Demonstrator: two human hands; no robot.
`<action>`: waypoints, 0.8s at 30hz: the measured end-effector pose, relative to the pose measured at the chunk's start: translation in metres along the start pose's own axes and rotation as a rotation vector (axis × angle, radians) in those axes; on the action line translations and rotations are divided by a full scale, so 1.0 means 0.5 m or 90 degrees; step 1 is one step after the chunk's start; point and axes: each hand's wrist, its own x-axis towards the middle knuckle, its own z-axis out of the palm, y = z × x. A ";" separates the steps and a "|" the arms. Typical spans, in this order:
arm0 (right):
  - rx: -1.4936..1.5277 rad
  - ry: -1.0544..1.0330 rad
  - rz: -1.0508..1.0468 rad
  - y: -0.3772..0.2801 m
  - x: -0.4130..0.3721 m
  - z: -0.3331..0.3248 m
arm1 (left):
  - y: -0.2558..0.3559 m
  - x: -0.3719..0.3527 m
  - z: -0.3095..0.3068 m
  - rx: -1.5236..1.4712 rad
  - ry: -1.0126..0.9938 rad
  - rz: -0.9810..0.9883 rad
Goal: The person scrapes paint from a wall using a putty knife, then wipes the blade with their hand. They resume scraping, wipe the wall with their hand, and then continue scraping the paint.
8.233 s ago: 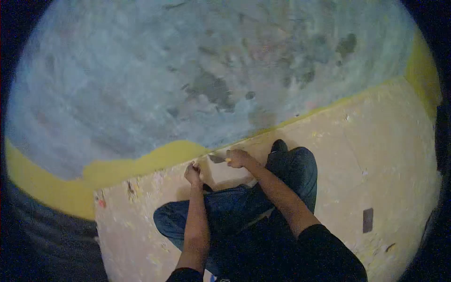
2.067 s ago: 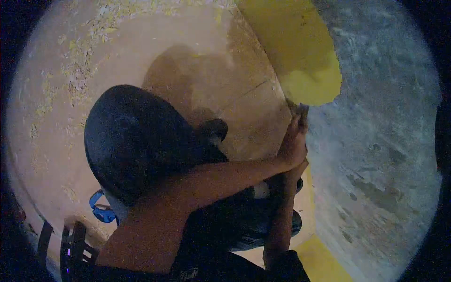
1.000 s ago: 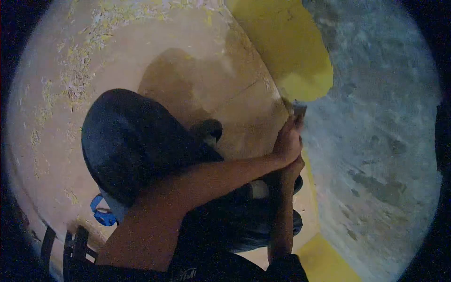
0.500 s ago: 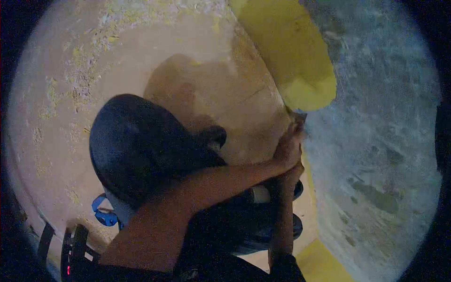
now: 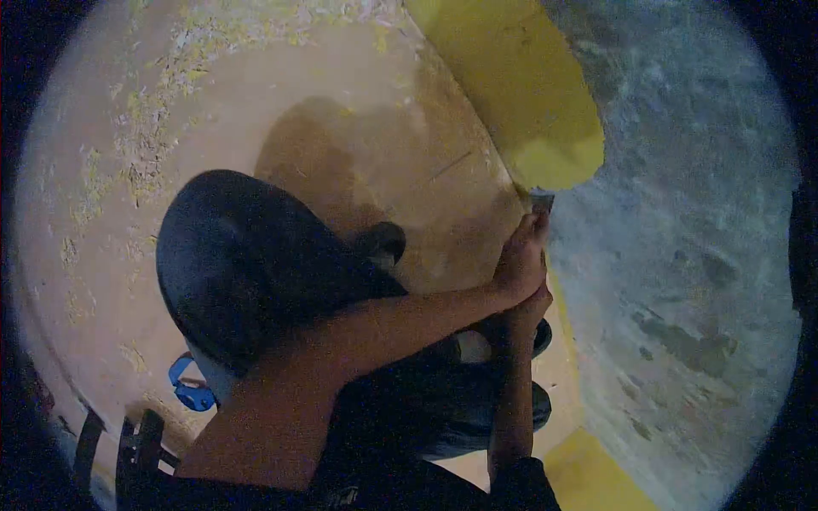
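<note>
My left hand (image 5: pixel 520 262) and my right hand (image 5: pixel 532 310) are together, fingers closed around a scraper. Only its short, flat, dark grey blade (image 5: pixel 541 203) shows; the handle is hidden in my hands. The blade is at the lower end of a yellow paint patch (image 5: pixel 520 94) with a ragged right edge. My left hand is nearer the blade, and my right hand is just below it. To the right of the blade spreads a mottled grey-blue surface (image 5: pixel 682 213) with darker blotches.
Pale chips and flakes (image 5: pixel 149 136) litter the tan floor (image 5: pixel 230 111) at upper left. My bent knee (image 5: pixel 226 238) fills the middle left. A blue ring-shaped object (image 5: pixel 192 387) lies beside my leg. Another yellow patch (image 5: pixel 596 477) is at lower right. Dark bar-like pieces (image 5: pixel 141 443) stand at lower left.
The whole view has shifted slightly, with the yellow patch now a little higher and further left. The blade shows more clearly above my hands. Both hands keep their grip.
</note>
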 end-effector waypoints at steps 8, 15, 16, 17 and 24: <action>-0.064 -0.064 -0.007 0.070 0.013 0.024 | -0.029 0.007 0.029 -0.017 0.037 0.019; 0.103 -0.027 -0.021 0.007 0.010 0.036 | -0.008 0.013 0.003 0.029 0.066 0.032; 0.300 -0.016 0.025 0.008 0.012 0.041 | -0.008 0.011 0.003 0.081 0.073 0.066; 0.297 -0.018 0.025 0.037 0.017 0.043 | -0.013 0.014 0.013 0.079 0.075 0.063; -0.013 -0.024 0.007 0.107 0.050 0.071 | -0.027 0.046 0.013 0.055 0.097 0.062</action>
